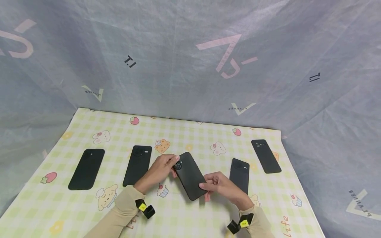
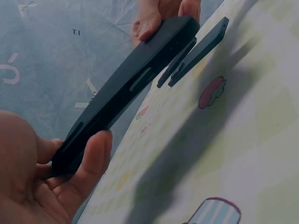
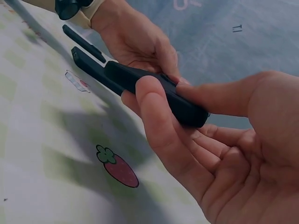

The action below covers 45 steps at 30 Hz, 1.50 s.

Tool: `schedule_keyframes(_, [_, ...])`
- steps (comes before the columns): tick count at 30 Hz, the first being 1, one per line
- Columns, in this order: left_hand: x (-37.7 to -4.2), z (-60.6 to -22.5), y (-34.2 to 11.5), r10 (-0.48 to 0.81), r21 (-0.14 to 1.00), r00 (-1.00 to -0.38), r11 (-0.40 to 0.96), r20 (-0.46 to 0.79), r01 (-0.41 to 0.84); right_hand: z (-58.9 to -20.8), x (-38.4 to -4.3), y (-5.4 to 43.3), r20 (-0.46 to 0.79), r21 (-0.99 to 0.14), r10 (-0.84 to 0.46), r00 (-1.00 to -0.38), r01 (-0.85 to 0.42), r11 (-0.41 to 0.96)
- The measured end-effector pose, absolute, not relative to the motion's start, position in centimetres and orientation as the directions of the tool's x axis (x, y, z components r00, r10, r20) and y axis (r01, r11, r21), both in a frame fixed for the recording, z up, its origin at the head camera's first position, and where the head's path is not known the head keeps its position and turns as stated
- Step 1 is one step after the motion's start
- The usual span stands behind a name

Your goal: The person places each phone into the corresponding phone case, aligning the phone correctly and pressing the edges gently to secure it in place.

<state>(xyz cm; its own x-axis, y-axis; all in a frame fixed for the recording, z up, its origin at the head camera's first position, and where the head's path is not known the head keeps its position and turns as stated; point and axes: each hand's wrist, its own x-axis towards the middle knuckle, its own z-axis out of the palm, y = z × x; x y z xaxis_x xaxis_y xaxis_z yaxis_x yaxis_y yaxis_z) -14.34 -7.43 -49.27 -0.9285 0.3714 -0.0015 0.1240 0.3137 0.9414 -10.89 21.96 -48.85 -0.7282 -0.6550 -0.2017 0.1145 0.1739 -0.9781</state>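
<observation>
Checkered cloth (image 1: 178,218) underlies a raised phone (image 1: 191,178) whose long axis slants between left hand (image 1: 160,166) and right hand (image 1: 219,183), both pinching it.

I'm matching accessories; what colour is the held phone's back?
The phone's back looks black, clearest in head view.

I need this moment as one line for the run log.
left hand: grips black phone at camera end | right hand: grips opposite end | phone: raised above tablecloth | four other phone-shaped items: on tablecloth

Left fingers (image 2: 96,156), right fingers (image 3: 159,116) pinch (thumbs (image 3: 219,98) uppermost).
</observation>
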Motion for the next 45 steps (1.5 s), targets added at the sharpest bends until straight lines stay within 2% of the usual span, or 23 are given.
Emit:
schedule_keyframes(16, [-14.58,-49.19,-7.59,0.394,0.945,-0.919,0.299,0.001,0.129,-49.04,-10.79,22.02,-0.164,-0.986,-0.683,-0.712,0.105,0.128])
schedule_keyframes(31, [-14.85,-49.40,-7.32,0.380,0.996,-0.925,0.085,-0.027,0.006,-49.41,-10.79,22.42,-0.106,-0.993,-0.722,-0.684,0.105,0.046])
schedule_keyframes(40, [-14.98,-49.53,-7.17,0.382,1.000,-0.924,0.028,-0.021,-0.012,-49.30,-10.73,22.39,-0.105,-0.992,-0.724,-0.681,0.118,0.032])
schedule_keyframes(45, [-15.07,-49.64,-7.02,0.385,1.000,-0.922,0.009,-0.030,-0.029,-49.38,-10.71,22.52,-0.147,-0.986,-0.722,-0.676,0.161,0.049])
